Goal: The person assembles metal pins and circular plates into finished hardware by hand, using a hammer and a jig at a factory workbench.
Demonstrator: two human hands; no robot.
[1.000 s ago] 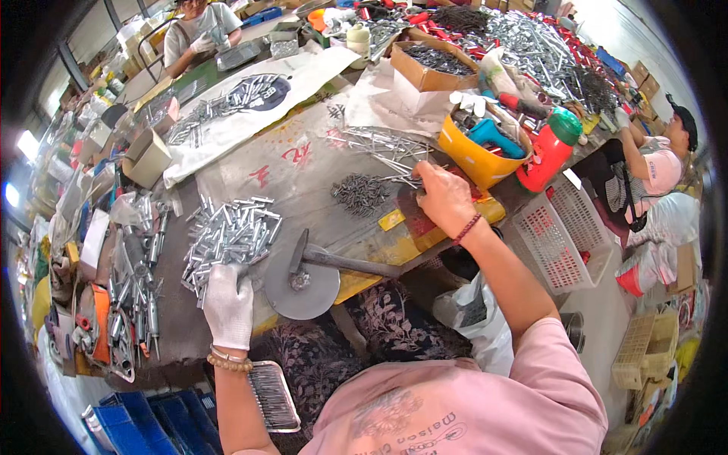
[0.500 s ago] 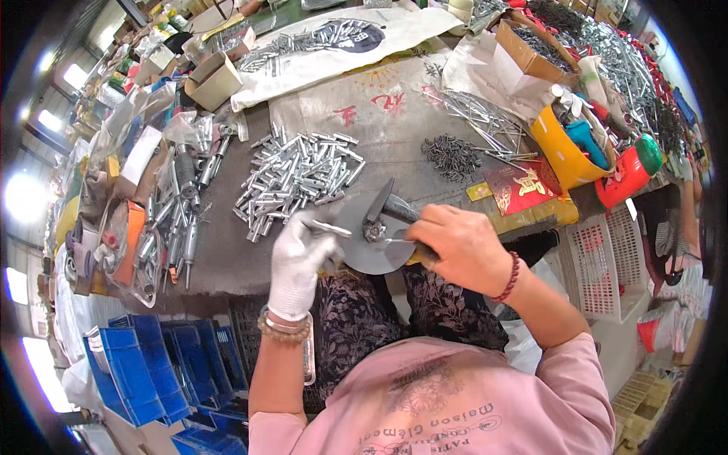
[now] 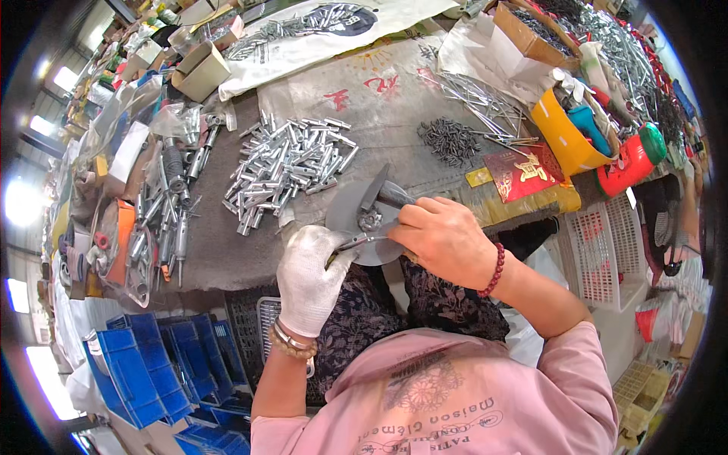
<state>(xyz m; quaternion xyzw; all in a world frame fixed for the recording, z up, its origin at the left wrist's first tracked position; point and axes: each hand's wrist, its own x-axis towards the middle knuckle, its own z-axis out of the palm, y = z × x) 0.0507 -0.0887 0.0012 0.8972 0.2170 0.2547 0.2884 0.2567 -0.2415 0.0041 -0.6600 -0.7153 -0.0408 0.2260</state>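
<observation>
My left hand [image 3: 309, 277], in a white glove, is closed round a small silver metal tube [image 3: 352, 243] that points right. My bare right hand [image 3: 444, 241] is pinched just off the tube's right end; what its fingertips hold is mostly hidden. Behind both hands a round grey disc [image 3: 345, 206] sits at the bench edge. On it lie a clump of tiny metal parts [image 3: 369, 221] and a dark wedge-shaped piece [image 3: 376, 186]. Left of the disc spreads a heap of silver metal tubes [image 3: 292, 163].
A pile of small dark screws [image 3: 449, 142], thin metal rods [image 3: 485, 114] and a red envelope [image 3: 525, 174] lie on the bench [image 3: 379, 110]. At right stands a yellow container [image 3: 565, 140]. Larger metal fittings [image 3: 176, 182] crowd the left. Blue bins [image 3: 136, 371] are below.
My left hand has closed further round the metal tube and brought it lower, toward my right fingertips. My right hand has shifted slightly left. The view has shifted a little.
</observation>
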